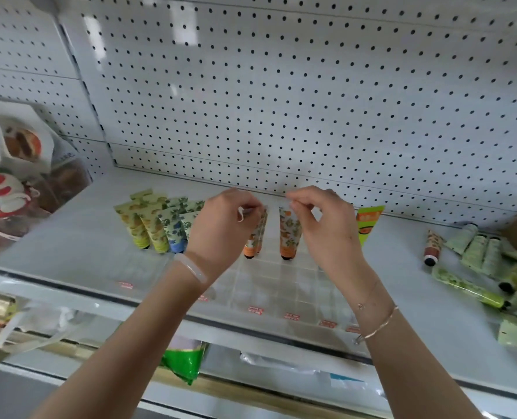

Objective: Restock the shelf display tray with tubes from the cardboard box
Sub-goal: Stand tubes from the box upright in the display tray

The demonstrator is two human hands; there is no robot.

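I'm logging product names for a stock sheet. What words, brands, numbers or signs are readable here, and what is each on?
No text is readable.
Red labels on the display tray front: too small and blurred.
Green and orange card behind the tray: orange characters, blurred.
Orange tubes pinched by the left hand and right hand: pattern only, no legible words.
Packets at far left: print blurred.

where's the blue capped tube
Head view, left of centre: the blue-capped tube stands cap-down in the clear tray, right of the yellow-green tubes, beside the left hand.
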